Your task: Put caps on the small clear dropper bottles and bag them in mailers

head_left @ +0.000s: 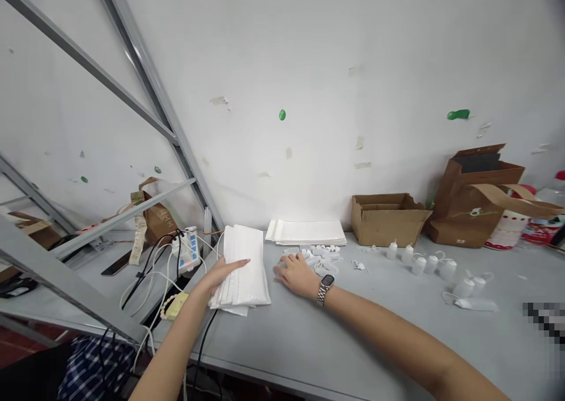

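Observation:
My left hand (220,274) is closed on the edge of a stack of white padded envelopes (249,277). Its thumb lies across the top one, and the other fingers are hidden by the stack. To the right, my right hand (296,273), with a watch on the wrist, rests on the grey table with fingers curved and slightly apart; nothing shows in it. Just beyond its fingertips lie small white caps (325,250) and clear plastic pieces (325,267). Another pile of flat white envelopes (306,232) lies behind them, against the wall.
An open cardboard box (388,219) and a brown paper bag (470,204) stand at the back right. Several small white bottles (418,264) are spread in front of them. A power strip (188,249) with cables and a metal rack post (165,100) are on the left.

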Motion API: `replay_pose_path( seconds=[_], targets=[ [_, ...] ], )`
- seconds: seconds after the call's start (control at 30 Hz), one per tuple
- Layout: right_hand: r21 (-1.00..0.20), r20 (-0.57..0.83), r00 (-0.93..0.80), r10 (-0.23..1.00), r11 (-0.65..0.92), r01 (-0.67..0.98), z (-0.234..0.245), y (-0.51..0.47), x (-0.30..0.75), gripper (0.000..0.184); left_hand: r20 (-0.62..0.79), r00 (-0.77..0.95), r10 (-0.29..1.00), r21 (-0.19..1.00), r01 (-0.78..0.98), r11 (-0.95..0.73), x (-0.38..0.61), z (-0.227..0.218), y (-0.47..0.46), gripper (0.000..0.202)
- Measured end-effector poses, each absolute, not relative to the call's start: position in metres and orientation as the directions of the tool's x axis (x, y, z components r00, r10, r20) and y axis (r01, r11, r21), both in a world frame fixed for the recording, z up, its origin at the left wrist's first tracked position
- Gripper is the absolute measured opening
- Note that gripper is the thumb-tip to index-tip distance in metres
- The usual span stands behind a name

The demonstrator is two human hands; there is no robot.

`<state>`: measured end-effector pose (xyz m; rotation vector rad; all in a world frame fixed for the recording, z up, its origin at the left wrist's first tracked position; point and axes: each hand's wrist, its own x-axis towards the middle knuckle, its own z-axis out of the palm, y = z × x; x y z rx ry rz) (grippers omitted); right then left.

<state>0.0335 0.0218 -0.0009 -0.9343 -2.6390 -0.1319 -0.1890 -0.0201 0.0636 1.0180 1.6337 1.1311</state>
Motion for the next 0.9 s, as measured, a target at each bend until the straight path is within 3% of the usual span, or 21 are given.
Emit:
replay_pose_path(
  seconds=[0.13, 0.4, 0.53, 0.63, 0.73, 0.83, 0.9],
  targets=[
    [0.039, 0.361, -0.742, 0.566, 0.785, 0.618, -0.007, 0.02, 0.036, 0.028, -0.402, -0.144, 0.904, 0.898, 0.13, 0.42, -0.193, 0.067, 0.018, 0.048],
    [0.109, 0.357, -0.767, 0.533, 0.792, 0.601, -0.005, 0.012, 0.054, 0.02, -0.41, 0.024, 0.912, 0.899, 0.182, 0.399, -0.175, 0.064, 0.054, 0.052],
    [0.082, 0.415, -0.752, 0.512, 0.802, 0.592, 0.003, 0.015, 0.064, 0.025, -0.334, 0.004, 0.943, 0.919, 0.223, 0.325, -0.174, 0.06, 0.058, 0.053],
    [0.043, 0.468, -0.68, 0.564, 0.754, 0.655, 0.013, 0.032, 0.078, 0.024, -0.24, -0.084, 0.967, 0.919, 0.3, 0.254, -0.184, 0.055, 0.058, 0.056],
    [-0.043, 0.504, -0.557, 0.66, 0.664, 0.747, 0.024, 0.054, 0.096, 0.023, -0.075, -0.209, 0.975, 0.845, 0.505, 0.174, -0.196, 0.045, 0.056, 0.066],
    [-0.21, 0.502, -0.522, 0.69, 0.682, 0.7, 0.029, 0.065, 0.106, 0.022, 0.048, -0.26, 0.964, 0.754, 0.643, 0.136, -0.2, 0.036, 0.054, 0.077],
    [-0.251, 0.493, -0.551, 0.674, 0.716, 0.651, 0.026, 0.061, 0.105, 0.021, 0.154, -0.242, 0.958, 0.672, 0.736, 0.077, -0.197, 0.032, 0.051, 0.076]
  ],
)
